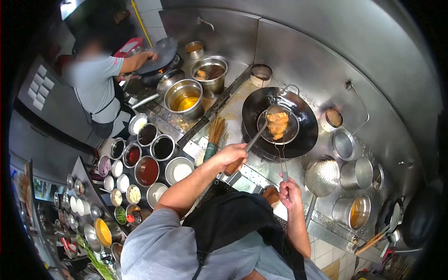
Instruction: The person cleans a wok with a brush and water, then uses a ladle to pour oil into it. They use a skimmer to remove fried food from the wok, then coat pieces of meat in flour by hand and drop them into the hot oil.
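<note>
My left hand (233,157) is closed round the wooden grip of a long-handled ladle (257,137), whose shaft reaches over the black wok (305,123). My right hand (290,192) grips the metal handle of a round strainer (292,135), held over the middle of the wok. Golden-brown fried food (278,125) rests in the strainer, with the ladle's head overlapping its upper side in this view.
A bamboo brush (216,130) lies left of the wok. To the right are a perforated ladle (322,177) and several metal pots (356,174). Sauce containers (147,171) crowd the left. Another person (95,79) works at a second wok (161,58).
</note>
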